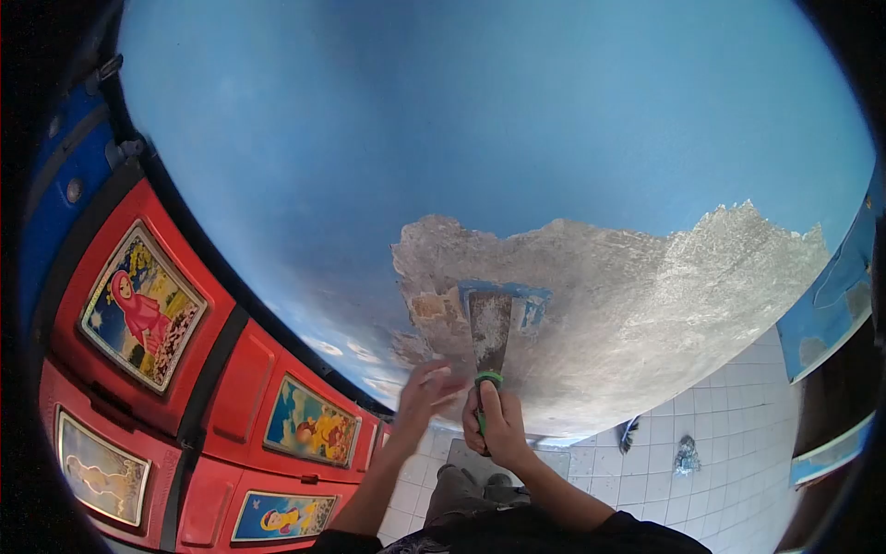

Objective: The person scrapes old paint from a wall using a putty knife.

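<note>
My right hand (499,427) is wrapped round the green and black handle of a scraper (490,328), its wide metal blade pointing up against the wall. My left hand (431,392) is raised just left of the handle, apart from it, fingers spread and slightly blurred. The wall (480,111) is painted blue above. Around the blade lies a bare grey patch (628,277) with a ragged upper edge. Small blue remnants of paint border the blade, and a brownish spot shows to its left.
Red drawers (229,411) with cartoon pictures stand at the left, a blue panel (78,189) above them. White floor tiles (738,397) stretch below right, with crumpled scraps (686,457) on them. Peeling blue surfaces (835,309) are at the far right.
</note>
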A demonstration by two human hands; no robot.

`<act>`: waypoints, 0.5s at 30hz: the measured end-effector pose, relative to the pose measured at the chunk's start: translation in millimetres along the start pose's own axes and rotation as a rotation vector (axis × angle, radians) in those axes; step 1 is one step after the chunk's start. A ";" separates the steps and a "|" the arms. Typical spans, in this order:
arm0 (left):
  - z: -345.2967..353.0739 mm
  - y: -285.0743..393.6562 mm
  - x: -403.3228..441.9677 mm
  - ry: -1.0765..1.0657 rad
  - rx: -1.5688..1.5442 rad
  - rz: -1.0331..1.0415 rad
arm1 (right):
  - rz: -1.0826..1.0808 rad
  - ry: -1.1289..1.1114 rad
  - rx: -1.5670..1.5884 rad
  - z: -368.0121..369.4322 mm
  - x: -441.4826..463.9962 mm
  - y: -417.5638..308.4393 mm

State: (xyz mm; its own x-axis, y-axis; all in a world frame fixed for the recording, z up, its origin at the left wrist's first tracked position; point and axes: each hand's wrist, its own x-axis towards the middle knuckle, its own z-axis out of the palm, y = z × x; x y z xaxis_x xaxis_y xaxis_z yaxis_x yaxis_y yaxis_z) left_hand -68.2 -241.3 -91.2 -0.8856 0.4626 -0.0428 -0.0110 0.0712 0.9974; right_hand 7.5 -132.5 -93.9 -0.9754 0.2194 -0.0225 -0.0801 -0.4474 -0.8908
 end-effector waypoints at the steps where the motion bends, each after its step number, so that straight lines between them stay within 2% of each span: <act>1: 16.1 10.6 -1.3 0.029 -0.315 -0.125 | -0.009 0.038 0.044 6.4 -0.6 1.2; 2: 26.7 12.2 0.4 0.027 -0.315 -0.124 | -0.020 0.076 0.087 10.4 -0.4 1.7; 3: 35.7 13.5 1.6 -0.062 -0.426 -0.121 | -0.023 0.078 0.085 11.1 3.2 -0.6; 4: 40.5 15.9 4.3 -0.154 -0.538 -0.116 | -0.145 0.146 -0.060 10.2 11.5 -5.9; 5: 41.8 29.1 13.6 -0.160 -0.539 -0.113 | -0.268 0.214 -0.205 9.9 20.5 -11.6; 8: 43.1 57.8 28.0 -0.158 -0.530 -0.048 | -0.388 0.183 -0.168 15.9 42.7 -24.2; 10: 43.2 55.1 27.2 -0.103 -0.452 -0.050 | -0.377 0.179 -0.206 13.3 41.8 -22.8; 12: 46.5 22.2 23.9 -0.027 -0.487 -0.050 | -0.357 0.180 -0.241 7.8 32.8 -7.7; 14: 52.5 9.7 19.9 0.042 -0.523 -0.042 | -0.501 0.299 -0.462 -0.3 26.1 14.0; 15: 56.5 11.8 17.4 0.056 -0.539 -0.057 | -0.511 0.299 -0.464 -0.4 25.6 2.7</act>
State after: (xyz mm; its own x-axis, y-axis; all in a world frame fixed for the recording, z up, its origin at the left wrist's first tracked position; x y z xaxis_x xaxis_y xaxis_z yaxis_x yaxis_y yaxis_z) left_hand -57.5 -182.6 -83.4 -0.8999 0.4220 -0.1096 -0.2835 -0.3754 0.8825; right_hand -17.6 -127.8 -97.1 -0.7373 0.5575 0.3814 -0.3483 0.1700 -0.9218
